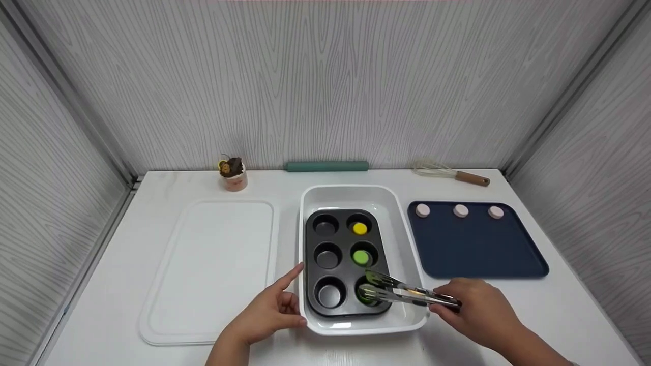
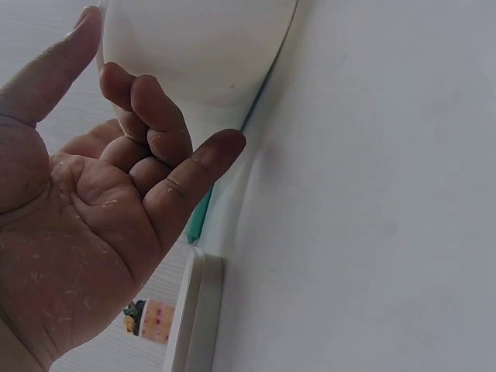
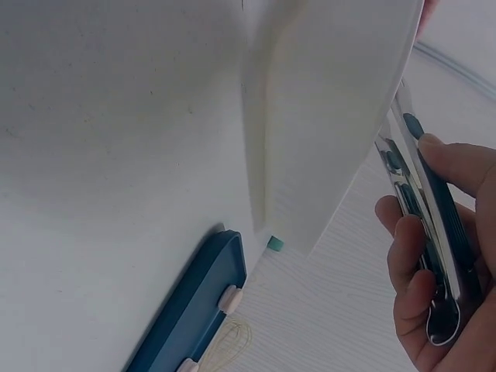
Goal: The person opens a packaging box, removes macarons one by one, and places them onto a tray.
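Two hands are working at the near edge of the white table [image 1: 508, 315]. Her or his right hand [image 1: 480, 310] is gripping the handle end of a pair of metal tongs [image 1: 407, 293], fingers curled round both arms, while the left hand [image 1: 272, 310] is resting loosely open beside the white dish [image 1: 313, 203], its forefinger pointing at the dish's left wall and holding nothing. The tongs are lying with their long axis running from the right hand leftward and slightly away, tips pointing into the muffin tin [image 1: 311, 284] that is sitting inside the dish. Those tips are hovering over the near right cup, where a green disc [image 1: 367, 297] is lying just beneath them, so the right hand is the nearer one. Farther back in the same column are sitting another green disc [image 1: 361, 257] and a yellow disc [image 1: 359, 229]. Beyond, three pale discs [image 1: 460, 210] are lining the far edge of the blue tray [image 1: 478, 249].
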`<state>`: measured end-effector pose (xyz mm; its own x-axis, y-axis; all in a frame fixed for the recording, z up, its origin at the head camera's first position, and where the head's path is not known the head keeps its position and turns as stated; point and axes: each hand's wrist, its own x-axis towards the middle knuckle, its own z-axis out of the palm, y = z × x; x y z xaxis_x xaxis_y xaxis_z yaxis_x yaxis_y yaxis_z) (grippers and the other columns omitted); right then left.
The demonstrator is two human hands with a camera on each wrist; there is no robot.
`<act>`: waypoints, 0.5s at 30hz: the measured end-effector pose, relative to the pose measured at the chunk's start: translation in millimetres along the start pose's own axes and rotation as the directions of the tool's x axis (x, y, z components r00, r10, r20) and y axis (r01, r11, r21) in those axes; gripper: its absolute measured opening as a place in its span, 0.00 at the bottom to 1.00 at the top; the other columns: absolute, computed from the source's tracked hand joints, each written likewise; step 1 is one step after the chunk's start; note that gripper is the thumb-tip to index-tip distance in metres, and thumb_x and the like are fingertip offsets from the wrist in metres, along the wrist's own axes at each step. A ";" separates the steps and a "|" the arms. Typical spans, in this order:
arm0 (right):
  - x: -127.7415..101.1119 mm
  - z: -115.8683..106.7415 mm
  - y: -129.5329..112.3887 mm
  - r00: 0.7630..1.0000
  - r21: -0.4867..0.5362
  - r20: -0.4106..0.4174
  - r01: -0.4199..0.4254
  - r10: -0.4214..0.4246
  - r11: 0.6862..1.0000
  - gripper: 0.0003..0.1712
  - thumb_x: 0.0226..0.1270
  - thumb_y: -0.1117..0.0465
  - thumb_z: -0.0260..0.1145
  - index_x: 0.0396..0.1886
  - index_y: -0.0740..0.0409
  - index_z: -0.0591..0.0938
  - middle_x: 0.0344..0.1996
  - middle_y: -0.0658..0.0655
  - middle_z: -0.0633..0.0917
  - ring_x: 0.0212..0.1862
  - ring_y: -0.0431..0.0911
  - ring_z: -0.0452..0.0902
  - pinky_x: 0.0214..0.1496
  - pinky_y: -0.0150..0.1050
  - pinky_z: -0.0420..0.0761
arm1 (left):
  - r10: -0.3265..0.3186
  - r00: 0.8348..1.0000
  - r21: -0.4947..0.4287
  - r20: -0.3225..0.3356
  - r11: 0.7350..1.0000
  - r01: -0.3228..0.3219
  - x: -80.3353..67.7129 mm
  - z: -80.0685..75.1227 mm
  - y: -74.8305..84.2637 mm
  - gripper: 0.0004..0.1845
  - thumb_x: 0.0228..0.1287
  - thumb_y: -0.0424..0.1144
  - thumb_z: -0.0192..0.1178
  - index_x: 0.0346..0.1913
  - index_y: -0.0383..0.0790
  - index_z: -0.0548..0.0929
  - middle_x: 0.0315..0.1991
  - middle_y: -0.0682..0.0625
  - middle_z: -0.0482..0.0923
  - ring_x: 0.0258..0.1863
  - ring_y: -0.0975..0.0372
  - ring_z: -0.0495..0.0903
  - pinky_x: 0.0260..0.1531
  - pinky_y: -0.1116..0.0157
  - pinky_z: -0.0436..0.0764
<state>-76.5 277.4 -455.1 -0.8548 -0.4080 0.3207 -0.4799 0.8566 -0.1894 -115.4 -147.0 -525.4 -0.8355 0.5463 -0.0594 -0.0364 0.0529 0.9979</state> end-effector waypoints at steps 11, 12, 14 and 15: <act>4.9 -1.2 -3.4 0.996 -0.045 0.084 -0.009 0.013 0.999 0.10 0.56 0.52 0.84 0.36 0.46 0.92 0.28 0.38 0.84 0.26 0.30 0.69 0.25 0.37 0.73 | 0.015 1.000 -0.006 0.006 1.000 -0.015 0.4 -0.3 -2.0 0.60 0.56 0.24 0.75 0.87 0.40 0.49 0.31 0.46 0.81 0.33 0.61 0.80 0.37 0.68 0.80; 5.0 -1.0 -3.8 0.996 -0.048 0.086 -0.008 0.012 0.999 0.09 0.56 0.53 0.84 0.35 0.46 0.92 0.28 0.38 0.84 0.26 0.30 0.69 0.25 0.37 0.73 | 0.015 1.000 -0.004 0.006 1.000 -0.015 0.3 -0.2 -1.9 0.60 0.56 0.24 0.75 0.87 0.40 0.49 0.31 0.46 0.81 0.33 0.61 0.80 0.37 0.68 0.80; 5.2 0.0 -4.2 0.996 -0.054 0.086 -0.004 0.008 0.999 0.09 0.56 0.53 0.84 0.35 0.46 0.92 0.27 0.38 0.83 0.26 0.30 0.68 0.25 0.36 0.72 | 0.013 1.000 0.001 0.004 1.000 -0.013 0.1 -0.1 -1.9 0.60 0.56 0.24 0.75 0.87 0.40 0.49 0.31 0.46 0.81 0.33 0.61 0.79 0.37 0.68 0.80; 5.4 0.4 -4.3 0.996 -0.056 0.086 -0.003 0.008 0.998 0.09 0.56 0.53 0.84 0.35 0.46 0.92 0.27 0.38 0.83 0.26 0.30 0.68 0.25 0.36 0.72 | 0.012 1.000 0.002 0.001 1.000 -0.012 -0.1 0.0 -1.8 0.60 0.56 0.24 0.75 0.87 0.40 0.49 0.31 0.46 0.81 0.33 0.61 0.79 0.37 0.68 0.80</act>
<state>-79.1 271.5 -452.9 -0.8723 -0.4270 0.2381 -0.4656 0.8742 -0.1380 -115.3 -147.2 -527.2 -0.8350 0.5482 -0.0475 -0.0251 0.0482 0.9985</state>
